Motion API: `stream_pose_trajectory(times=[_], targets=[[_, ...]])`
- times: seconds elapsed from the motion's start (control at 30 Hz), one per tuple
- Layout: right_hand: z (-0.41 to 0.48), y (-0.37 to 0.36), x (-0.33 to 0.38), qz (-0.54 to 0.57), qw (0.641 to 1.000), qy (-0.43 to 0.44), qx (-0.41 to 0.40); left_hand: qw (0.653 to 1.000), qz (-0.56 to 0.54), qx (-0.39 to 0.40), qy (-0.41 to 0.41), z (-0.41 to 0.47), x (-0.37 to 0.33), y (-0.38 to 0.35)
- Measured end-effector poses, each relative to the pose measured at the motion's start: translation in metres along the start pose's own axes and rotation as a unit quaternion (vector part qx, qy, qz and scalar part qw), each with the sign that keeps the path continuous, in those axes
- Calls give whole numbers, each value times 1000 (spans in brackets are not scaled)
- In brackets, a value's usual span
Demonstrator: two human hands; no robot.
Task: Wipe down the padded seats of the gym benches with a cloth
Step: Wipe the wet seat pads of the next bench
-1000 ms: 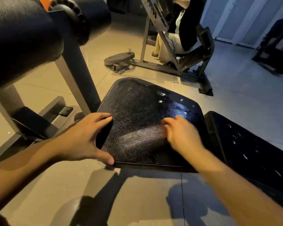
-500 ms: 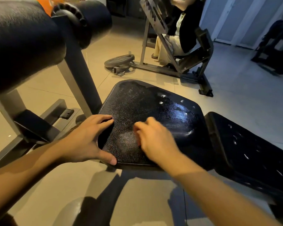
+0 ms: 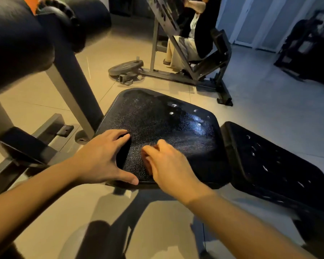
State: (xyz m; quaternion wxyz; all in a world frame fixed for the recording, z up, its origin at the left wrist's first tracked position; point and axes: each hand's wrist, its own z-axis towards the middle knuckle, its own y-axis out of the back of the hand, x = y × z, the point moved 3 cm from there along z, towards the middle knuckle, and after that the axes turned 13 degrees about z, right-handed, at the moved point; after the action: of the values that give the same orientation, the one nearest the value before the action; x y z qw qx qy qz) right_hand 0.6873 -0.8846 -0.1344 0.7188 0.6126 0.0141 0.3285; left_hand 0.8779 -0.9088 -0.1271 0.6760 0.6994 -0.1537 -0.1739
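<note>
Mid-wipe on seat pad (image 3: 157,118): left hand (image 3: 101,157) grasps its corner; right hand (image 3: 168,165) grasp unclear, cloth unseen; next, probably sweep its far end

A gym is indicated. A black padded seat (image 3: 157,118) is adjoined by a back pad (image 3: 279,161), and foam roller pads (image 3: 17,49) are carried on a steel upright (image 3: 77,101). A weight plate (image 3: 126,67) is laid on the tiled floor (image 3: 269,101) beside an exercise machine (image 3: 176,75), in which a person (image 3: 200,34) is seated. Further dark equipment (image 3: 310,45) is seen at far right.
</note>
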Motion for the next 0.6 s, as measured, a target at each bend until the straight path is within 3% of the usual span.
stream_pose_trajectory(times=[0.1, 0.2, 0.27, 0.33, 0.43, 0.5, 0.53, 0.6], targets=[[1, 26, -64, -54, 992, -105, -35, 1000, -3, -1, 0, -2, 5, -3], [-13, 65, -142, -134, 951, -269, -70, 1000, 6, 2, -1, -2, 5, -5], [-20, 70, -143, -159, 936, -303, -84, 1000, 9, 7, 2, -1, 6, -6], [-17, 52, -108, -139, 948, -270, -90, 1000, 12, 3, 5, 0, 5, -6], [-16, 11, -23, -69, 991, -97, -55, 1000, 8, 10, 9, 2, 4, -7], [-23, -3, 0, -52, 998, -7, -32, 1000, 2, 13, 14, 1, 4, -8], [-25, 1, -7, -59, 998, 2, -36, 1000, 0, 15, 14, 1, 4, -9], [-30, 21, -49, -107, 990, -80, -53, 1000, -1, 17, 16, 1, 4, -9]])
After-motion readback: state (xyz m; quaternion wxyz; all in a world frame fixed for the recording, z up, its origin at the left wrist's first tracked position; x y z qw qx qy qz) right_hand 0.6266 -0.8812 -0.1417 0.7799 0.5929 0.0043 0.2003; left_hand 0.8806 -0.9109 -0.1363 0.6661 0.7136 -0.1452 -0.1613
